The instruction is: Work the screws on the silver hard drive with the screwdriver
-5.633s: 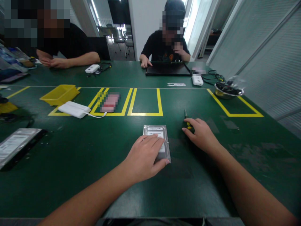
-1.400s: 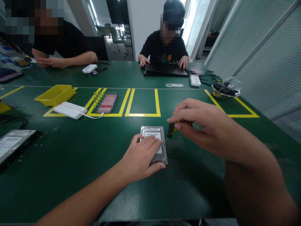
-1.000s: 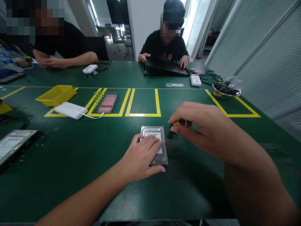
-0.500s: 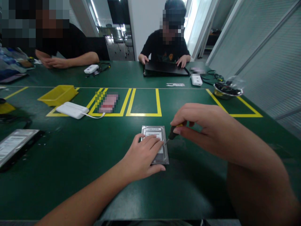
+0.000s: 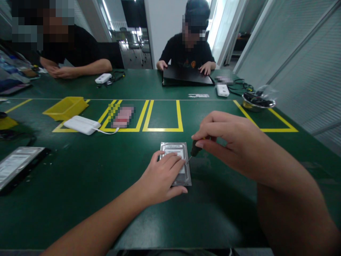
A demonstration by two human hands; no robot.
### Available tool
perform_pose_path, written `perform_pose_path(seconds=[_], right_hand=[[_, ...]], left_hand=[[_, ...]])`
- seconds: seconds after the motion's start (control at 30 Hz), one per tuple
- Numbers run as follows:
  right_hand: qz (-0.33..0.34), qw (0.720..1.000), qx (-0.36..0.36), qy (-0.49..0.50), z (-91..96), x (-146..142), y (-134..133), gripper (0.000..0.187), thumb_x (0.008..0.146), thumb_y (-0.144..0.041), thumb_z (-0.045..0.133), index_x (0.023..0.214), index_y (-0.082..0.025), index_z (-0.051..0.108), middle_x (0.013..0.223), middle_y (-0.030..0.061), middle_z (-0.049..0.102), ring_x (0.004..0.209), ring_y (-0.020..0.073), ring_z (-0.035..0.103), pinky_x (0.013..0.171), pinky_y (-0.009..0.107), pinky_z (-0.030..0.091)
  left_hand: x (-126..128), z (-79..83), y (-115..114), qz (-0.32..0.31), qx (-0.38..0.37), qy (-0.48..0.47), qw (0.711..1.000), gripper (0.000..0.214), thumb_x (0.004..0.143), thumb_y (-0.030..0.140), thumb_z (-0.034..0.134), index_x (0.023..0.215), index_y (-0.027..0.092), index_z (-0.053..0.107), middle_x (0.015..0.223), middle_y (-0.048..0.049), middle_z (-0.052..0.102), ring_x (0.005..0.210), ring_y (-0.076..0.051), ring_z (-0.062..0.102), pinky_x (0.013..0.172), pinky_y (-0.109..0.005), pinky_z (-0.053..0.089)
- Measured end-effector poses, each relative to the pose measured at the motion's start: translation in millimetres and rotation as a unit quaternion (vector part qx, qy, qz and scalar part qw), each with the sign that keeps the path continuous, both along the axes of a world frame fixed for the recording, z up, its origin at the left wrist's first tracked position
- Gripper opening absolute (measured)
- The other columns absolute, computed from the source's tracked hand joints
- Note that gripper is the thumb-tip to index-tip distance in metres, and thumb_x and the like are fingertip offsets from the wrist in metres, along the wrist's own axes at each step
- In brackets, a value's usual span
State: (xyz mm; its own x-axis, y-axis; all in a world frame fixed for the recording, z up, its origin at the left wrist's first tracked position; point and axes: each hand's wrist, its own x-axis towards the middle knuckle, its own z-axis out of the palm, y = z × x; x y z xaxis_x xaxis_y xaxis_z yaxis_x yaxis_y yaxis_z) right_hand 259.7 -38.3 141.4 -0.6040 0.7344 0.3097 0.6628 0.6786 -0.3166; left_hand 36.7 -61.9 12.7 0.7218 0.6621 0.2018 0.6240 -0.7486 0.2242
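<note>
A silver hard drive (image 5: 176,152) lies flat on the green table (image 5: 80,177) in front of me. My left hand (image 5: 160,177) rests on top of it with fingers spread flat, thumb at its near edge. My right hand (image 5: 229,142) hovers just right of the drive, fingers pinched round the handle of a small screwdriver (image 5: 195,149). The tool slants down to the left, and its tip touches the drive's right edge.
Yellow taped boxes (image 5: 163,117) mark the table beyond the drive. A yellow tray (image 5: 65,107) and a white device (image 5: 82,124) lie at left, another drive (image 5: 16,167) at far left, a metal bowl (image 5: 258,103) at right. Two other people sit across, one with hands on a black laptop (image 5: 186,76).
5.6 s ago the screwdriver lay on the table under my right hand; now it is lifted, held tip-down at the drive's right edge. Over the last second my fingers shift slightly on its handle.
</note>
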Motion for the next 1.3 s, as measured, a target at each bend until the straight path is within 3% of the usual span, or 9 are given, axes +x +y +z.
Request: perform_pose_path(seconds=[0.83, 1.03, 1.3], right_hand=[[0.020, 1.000, 0.007, -0.001, 3.5, -0.3, -1.9, 0.013, 0.089, -0.018, 0.060, 0.100, -0.021, 0.067, 0.094, 0.0005, 0.066, 0.085, 0.0143, 0.059, 0.075, 0.026, 0.042], [0.028, 0.999, -0.017, -0.018, 6.0, 1.6, -1.6, 0.013, 0.090, -0.019, 0.055, 0.094, -0.020, 0.068, 0.094, 0.0037, 0.067, 0.085, 0.0170, 0.060, 0.074, 0.029, 0.043], [0.025, 1.000, -0.006, -0.017, 4.8, 2.3, -1.2, 0.017, 0.088, -0.018, 0.056, 0.100, -0.021, 0.069, 0.097, 0.0049, 0.067, 0.086, 0.0184, 0.060, 0.074, 0.031, 0.045]], left_hand=[[-0.2, -0.3, 0.2, -0.005, 0.007, 0.006, 1.000, 0.071, 0.086, 0.065, 0.054, 0.138, 0.017, 0.044, 0.139, -0.0163, 0.055, 0.133, -0.033, 0.044, 0.109, -0.054, 0.020], [-0.2, -0.7, 0.2, -0.005, 0.005, 0.005, 1.000, 0.071, 0.087, 0.064, 0.054, 0.138, 0.016, 0.044, 0.139, -0.0160, 0.055, 0.133, -0.033, 0.044, 0.109, -0.054, 0.021], [-0.8, -0.8, -0.2, -0.004, 0.001, 0.004, 1.000, 0.072, 0.086, 0.065, 0.055, 0.138, 0.016, 0.044, 0.140, -0.0151, 0.055, 0.133, -0.033, 0.044, 0.109, -0.054, 0.022]])
